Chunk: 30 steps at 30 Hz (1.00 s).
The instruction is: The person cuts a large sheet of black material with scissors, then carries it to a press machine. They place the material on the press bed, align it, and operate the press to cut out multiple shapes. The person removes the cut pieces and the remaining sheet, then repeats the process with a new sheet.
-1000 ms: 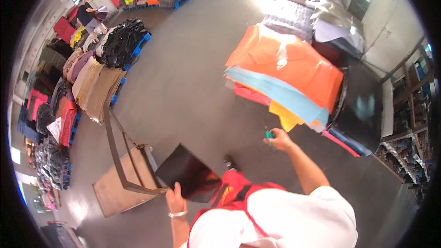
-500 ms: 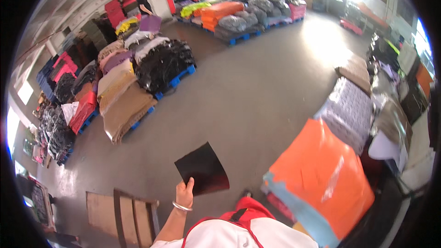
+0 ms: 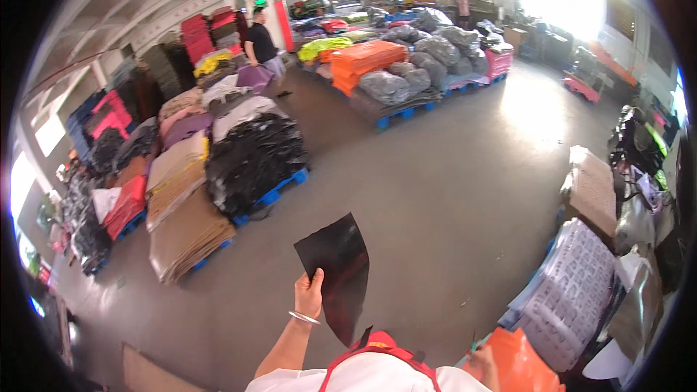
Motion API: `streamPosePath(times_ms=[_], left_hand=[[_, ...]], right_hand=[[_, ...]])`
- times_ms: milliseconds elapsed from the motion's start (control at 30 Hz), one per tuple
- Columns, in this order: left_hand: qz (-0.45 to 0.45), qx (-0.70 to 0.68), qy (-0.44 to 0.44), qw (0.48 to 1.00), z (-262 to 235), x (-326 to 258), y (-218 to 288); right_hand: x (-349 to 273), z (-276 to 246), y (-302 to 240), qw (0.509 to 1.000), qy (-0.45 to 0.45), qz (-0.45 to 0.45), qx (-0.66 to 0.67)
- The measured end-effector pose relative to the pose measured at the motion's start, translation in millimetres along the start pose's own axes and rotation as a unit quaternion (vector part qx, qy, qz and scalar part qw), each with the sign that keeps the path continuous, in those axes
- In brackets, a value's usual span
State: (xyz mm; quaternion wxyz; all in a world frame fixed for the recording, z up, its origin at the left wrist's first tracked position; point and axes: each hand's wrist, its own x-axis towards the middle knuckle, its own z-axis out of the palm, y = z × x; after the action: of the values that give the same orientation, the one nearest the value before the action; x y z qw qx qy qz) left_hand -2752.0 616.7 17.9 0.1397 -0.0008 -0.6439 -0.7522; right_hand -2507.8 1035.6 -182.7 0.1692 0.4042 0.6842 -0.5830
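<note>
My left hand point(image 3: 309, 295), with a white bangle at its wrist, grips a thin black sheet point(image 3: 343, 276) by its left edge. The sheet hangs tilted in front of my body, over the grey floor, and its lower end bends toward me. Low on the right, my right hand point(image 3: 484, 360) looks closed beside an orange sheet point(image 3: 517, 360). A small thin greenish bit shows at its fingertips, too blurred to name. Whether this hand touches the orange sheet I cannot tell.
To the left, brown sheets point(image 3: 190, 243) and black sheets point(image 3: 255, 163) lie stacked on blue pallets. Patterned grey sheets point(image 3: 570, 294) stand at the right. Farther back are orange sheets point(image 3: 367, 60) and grey bags. A person in black point(image 3: 260, 43) stands by the far-left stacks.
My view has swung up and the stacks sit differently in it. The black sheet has turned narrower and droops more. My right hand has come into view at the lower right.
</note>
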Motion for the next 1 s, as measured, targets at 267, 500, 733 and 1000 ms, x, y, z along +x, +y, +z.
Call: streamPosePath(times_ms=[267, 500, 733, 1000], left_hand=[[-0.099, -0.058, -0.122, 0.986, 264, 185, -73], [-0.176, -0.129, -0.153, 0.964, 479, 311, -132], [-0.162, -0.071, -0.247, 0.953, 665, 443, -171], [-0.184, 0.075, -0.416, 0.887, 927, 550, -275]], right_hand=[[80, -77, 4, 0.976, 0.079, 0.197, -0.055], [237, -182, -100, 0.97, 0.035, 0.226, -0.086], [447, -347, -340, 0.967, 0.194, 0.052, 0.155], [595, -410, -412, 0.944, 0.192, 0.269, 0.001]])
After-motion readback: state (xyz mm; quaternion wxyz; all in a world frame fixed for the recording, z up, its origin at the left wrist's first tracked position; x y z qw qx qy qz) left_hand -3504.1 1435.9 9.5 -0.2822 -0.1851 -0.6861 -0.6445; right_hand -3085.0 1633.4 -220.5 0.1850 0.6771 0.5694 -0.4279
